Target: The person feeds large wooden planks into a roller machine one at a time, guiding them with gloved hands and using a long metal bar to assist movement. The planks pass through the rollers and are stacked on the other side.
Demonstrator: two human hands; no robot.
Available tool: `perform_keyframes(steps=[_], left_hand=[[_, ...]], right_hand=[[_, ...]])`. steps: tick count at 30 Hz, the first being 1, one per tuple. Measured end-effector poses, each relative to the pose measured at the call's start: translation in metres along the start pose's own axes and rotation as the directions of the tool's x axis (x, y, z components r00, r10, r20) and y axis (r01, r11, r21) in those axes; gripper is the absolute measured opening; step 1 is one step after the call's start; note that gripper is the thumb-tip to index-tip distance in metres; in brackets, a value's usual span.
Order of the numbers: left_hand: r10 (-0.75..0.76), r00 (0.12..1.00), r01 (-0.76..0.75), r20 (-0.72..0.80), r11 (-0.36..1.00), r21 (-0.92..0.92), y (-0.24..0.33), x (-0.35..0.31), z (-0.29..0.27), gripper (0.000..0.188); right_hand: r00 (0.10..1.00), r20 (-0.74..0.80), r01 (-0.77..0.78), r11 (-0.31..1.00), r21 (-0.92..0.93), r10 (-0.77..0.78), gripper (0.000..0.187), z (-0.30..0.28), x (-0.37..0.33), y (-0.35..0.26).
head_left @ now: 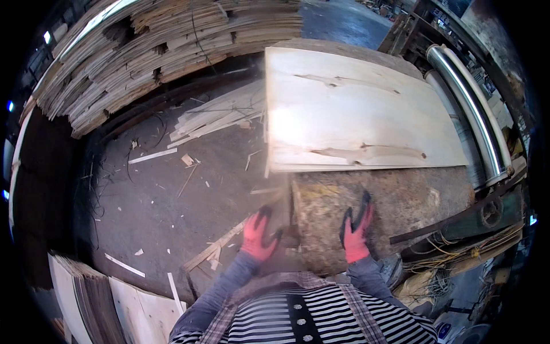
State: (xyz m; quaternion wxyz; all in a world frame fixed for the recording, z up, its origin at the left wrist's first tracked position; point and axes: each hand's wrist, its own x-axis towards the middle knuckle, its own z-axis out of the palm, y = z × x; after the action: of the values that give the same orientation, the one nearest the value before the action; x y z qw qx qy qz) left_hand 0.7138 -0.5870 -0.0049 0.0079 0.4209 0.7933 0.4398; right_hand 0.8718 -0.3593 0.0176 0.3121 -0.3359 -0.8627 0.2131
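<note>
Both my hands wear red gloves with dark fingertips and hold nothing. My left hand [260, 236] hovers at the left edge of the worn work table [344, 212], its thumb and fingers apart, slightly blurred. Over the table's near part is my right hand [356, 229], fingers spread and pointing away from me. Beyond both hands lies a stack of pale wood veneer sheets [361, 109] with brown knots and streaks on the top sheet. Neither hand touches the stack.
A shiny metal roller [467, 97] runs along the table's right side. Behind on the left rises a tall pile of rough veneer [172, 46]. Wood strips [152, 156] and scraps litter the floor. More sheets [137, 304] stand at the lower left; yellow cables [452, 249] hang at right.
</note>
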Motion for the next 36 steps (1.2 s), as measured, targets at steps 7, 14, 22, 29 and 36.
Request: perform_keyframes(steps=[7, 14, 22, 29, 36], left_hand=[[-0.123, 0.98, 0.141, -0.159, 0.984, 0.111, -0.092, 0.001, -0.141, 0.06], [-0.172, 0.974, 0.17, -0.145, 0.985, -0.027, -0.145, 0.038, -0.171, 0.059], [-0.159, 0.987, 0.158, -0.035, 0.987, -0.04, -0.236, 0.141, -0.201, 0.054], [-0.05, 0.997, 0.046, 0.059, 0.997, 0.069, -0.33, 0.265, -0.226, 0.051], [-0.043, 0.977, 0.097, 0.209, 0.962, -0.255, -0.406, 0.399, -0.165, 0.053]], right_hand=[[0.992, 0.096, 0.088, 0.995, -0.045, -0.083, 0.068, 0.1, 0.036, -0.103], [0.998, 0.037, 0.056, 0.991, -0.121, -0.052, 0.07, 0.147, 0.097, -0.148], [0.996, -0.012, -0.086, 0.888, -0.451, 0.09, 0.079, 0.212, 0.219, -0.16], [0.921, 0.193, -0.148, 0.76, -0.632, 0.34, 0.075, 0.247, 0.238, -0.154], [0.916, 0.022, -0.292, 0.702, -0.65, 0.401, 0.079, 0.264, 0.253, -0.17]])
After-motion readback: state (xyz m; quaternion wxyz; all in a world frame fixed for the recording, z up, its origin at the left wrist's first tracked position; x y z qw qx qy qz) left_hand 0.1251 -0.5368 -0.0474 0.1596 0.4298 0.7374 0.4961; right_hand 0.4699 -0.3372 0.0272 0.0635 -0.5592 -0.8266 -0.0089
